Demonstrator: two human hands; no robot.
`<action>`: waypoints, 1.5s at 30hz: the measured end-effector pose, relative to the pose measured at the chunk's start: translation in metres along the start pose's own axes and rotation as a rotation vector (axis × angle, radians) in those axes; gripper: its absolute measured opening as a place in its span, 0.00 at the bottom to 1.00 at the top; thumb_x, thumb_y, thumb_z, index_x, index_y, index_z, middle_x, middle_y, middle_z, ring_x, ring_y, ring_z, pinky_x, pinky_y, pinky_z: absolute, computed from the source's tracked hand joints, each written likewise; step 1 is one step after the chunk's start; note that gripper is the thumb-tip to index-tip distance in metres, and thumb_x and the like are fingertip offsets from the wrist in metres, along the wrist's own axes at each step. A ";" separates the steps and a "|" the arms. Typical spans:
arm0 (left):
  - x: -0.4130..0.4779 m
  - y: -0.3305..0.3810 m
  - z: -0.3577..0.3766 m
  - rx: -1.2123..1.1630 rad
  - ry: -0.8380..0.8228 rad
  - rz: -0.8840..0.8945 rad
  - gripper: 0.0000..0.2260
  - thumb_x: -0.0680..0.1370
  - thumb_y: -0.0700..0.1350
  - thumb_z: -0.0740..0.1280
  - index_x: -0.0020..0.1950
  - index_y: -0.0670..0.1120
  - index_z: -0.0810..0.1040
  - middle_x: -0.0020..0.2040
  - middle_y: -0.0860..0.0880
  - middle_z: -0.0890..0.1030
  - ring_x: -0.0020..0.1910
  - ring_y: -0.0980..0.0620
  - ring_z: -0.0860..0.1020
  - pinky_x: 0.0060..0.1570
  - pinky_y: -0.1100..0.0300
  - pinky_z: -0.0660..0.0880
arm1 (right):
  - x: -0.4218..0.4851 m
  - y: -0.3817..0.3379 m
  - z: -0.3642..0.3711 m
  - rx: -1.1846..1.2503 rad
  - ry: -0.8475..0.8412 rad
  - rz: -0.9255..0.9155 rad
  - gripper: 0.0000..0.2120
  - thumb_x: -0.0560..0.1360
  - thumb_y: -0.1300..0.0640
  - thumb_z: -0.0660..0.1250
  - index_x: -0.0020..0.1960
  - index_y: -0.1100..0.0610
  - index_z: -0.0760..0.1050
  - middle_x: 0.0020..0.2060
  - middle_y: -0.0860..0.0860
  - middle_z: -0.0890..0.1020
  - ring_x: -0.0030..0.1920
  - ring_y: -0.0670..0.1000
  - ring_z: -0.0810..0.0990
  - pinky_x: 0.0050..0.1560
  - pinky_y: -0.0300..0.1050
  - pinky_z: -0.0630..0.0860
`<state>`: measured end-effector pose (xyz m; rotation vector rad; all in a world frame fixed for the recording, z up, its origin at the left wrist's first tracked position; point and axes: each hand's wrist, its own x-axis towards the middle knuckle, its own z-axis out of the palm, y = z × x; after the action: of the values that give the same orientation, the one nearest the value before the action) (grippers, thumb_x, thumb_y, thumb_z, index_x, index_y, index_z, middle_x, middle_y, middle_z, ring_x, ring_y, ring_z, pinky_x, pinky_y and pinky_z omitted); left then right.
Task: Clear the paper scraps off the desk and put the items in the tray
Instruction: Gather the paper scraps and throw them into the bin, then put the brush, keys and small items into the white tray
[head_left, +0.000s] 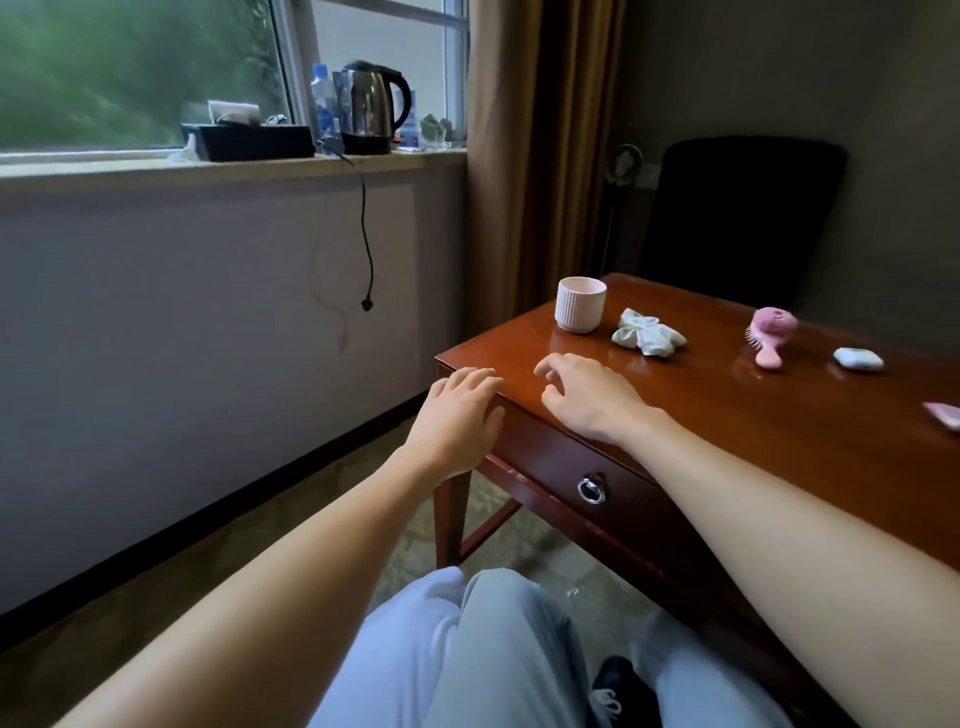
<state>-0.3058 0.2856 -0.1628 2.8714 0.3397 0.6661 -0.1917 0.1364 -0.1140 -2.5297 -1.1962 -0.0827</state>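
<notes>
Landmark: ribbed pale cup (581, 305), upright near the far-left edge of the desk (675, 426).

- Crumpled white wad (647, 332) lies just right of the cup, not touching it. Paper or cloth, cannot tell.
- Pink hairbrush (771, 335) sits well right of the cup, bristles turned toward it. A small white case (858, 359) lies further right again. A pink item (943, 415) is cut off by the picture's right border.
- Left hand (457, 415): nearer than the cup and to its left, fingers straight and lying over the desk's near-left corner edge, holding nothing.
- Right hand (587, 395): directly in front of the cup, palm down above the desk top, fingers loosely bent and spread, grasping nothing. Whether the fingertips touch the wood, cannot tell.
- Bare polished wood runs between the right hand and the wad, and from the wad across to the hairbrush.
- Drawer pull (592, 488) shows on the desk's front face, below the cup's line.
- Black tray (249, 141) stands on the windowsill, far left of and above the cup, beside a kettle (371, 111).
- Dark chair (743, 218) stands behind the desk, right of the cup.
</notes>
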 end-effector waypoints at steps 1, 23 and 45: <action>0.007 0.010 0.002 -0.004 0.008 0.031 0.18 0.82 0.50 0.59 0.71 0.51 0.71 0.74 0.51 0.69 0.75 0.50 0.62 0.73 0.49 0.58 | -0.001 0.008 -0.003 -0.002 0.006 0.010 0.16 0.80 0.53 0.59 0.67 0.48 0.72 0.64 0.48 0.77 0.62 0.51 0.77 0.57 0.48 0.73; 0.142 0.107 0.087 -0.102 -0.293 -0.150 0.18 0.80 0.53 0.57 0.69 0.51 0.69 0.65 0.45 0.66 0.67 0.43 0.62 0.69 0.43 0.58 | 0.004 0.178 -0.004 -0.071 0.225 0.172 0.19 0.79 0.55 0.60 0.70 0.50 0.70 0.58 0.48 0.78 0.57 0.50 0.73 0.60 0.47 0.71; 0.204 0.112 0.137 0.031 -0.017 0.052 0.18 0.80 0.58 0.52 0.65 0.53 0.71 0.60 0.47 0.64 0.58 0.47 0.63 0.61 0.50 0.62 | 0.054 0.212 0.010 -0.048 0.365 0.222 0.12 0.78 0.53 0.60 0.57 0.50 0.78 0.51 0.50 0.77 0.52 0.52 0.73 0.55 0.46 0.72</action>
<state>-0.0454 0.2153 -0.1758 2.9224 0.2766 0.6509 0.0031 0.0557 -0.1720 -2.5243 -0.7774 -0.4996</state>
